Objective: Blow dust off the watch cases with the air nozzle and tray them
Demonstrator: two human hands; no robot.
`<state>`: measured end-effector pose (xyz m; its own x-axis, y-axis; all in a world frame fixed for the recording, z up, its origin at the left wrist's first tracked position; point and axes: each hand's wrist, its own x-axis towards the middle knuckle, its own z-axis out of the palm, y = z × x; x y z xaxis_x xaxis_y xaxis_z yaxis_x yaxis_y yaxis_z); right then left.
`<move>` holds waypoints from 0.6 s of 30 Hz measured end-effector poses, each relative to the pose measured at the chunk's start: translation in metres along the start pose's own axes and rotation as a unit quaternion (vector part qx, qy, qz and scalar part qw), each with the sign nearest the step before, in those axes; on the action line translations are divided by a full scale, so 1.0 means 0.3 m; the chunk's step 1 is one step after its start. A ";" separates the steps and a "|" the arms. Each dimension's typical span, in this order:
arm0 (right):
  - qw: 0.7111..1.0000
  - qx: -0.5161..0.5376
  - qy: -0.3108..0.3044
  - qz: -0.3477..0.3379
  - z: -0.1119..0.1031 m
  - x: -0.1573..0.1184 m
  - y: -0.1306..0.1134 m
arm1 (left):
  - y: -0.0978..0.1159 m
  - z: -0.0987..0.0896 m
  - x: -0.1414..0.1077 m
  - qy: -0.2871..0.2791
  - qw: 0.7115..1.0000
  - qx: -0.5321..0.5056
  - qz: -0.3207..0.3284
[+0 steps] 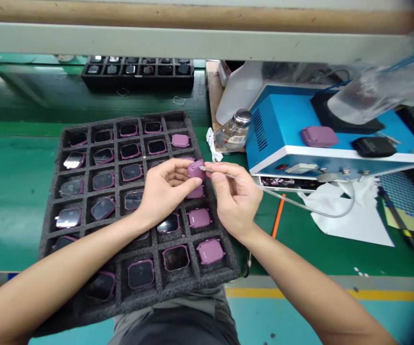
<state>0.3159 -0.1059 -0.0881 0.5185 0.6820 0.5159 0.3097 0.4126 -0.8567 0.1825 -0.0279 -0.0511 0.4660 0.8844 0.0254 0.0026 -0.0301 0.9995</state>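
Between the thumb and fingers of my left hand [167, 188] is a small purple watch case [196, 169], held above the right side of the tray. My right hand [232, 194] pinches the end of a thin clear tube [278, 194], whose pale tip touches or nearly touches the case. Below both hands lies a dark foam tray [214, 277] with square compartments. Most compartments hold watches with dark screens facing up [141, 274]; the right column holds purple cases with their backs up [210, 251]. The far right corner compartment holds no watch.
A blue machine [269, 129] stands at the right, bearing a purple block [319, 136] and a black one [374, 146]. Left of it are a glass bottle [233, 132] and a white bottle [239, 88]. White paper [350, 225], an orange stick [278, 215] and another black tray [138, 82] lie around.
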 end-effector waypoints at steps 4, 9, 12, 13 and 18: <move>1.000 -0.001 -0.003 0.001 -0.001 0.000 0.000 | 0.000 0.000 -0.002 0.000 1.000 0.008 0.004; 1.000 0.005 -0.002 -0.006 -0.002 0.000 -0.001 | -0.001 -0.001 -0.003 0.000 1.000 0.019 0.019; 1.000 0.004 -0.001 -0.003 -0.002 0.000 -0.001 | 0.001 0.001 -0.003 0.004 0.999 0.026 0.020; 1.000 0.004 -0.003 -0.001 -0.002 0.000 -0.001 | 0.003 0.001 -0.002 0.007 0.999 0.030 0.020; 1.000 0.005 -0.007 0.000 0.002 0.008 -0.004 | 0.006 -0.002 0.001 0.008 0.998 0.048 0.026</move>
<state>0.3163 -0.1045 -0.0857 0.5077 0.6902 0.5155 0.3007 0.4187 -0.8569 0.1821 -0.0275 -0.0492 0.4529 0.8882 0.0774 0.0641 -0.1190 0.9908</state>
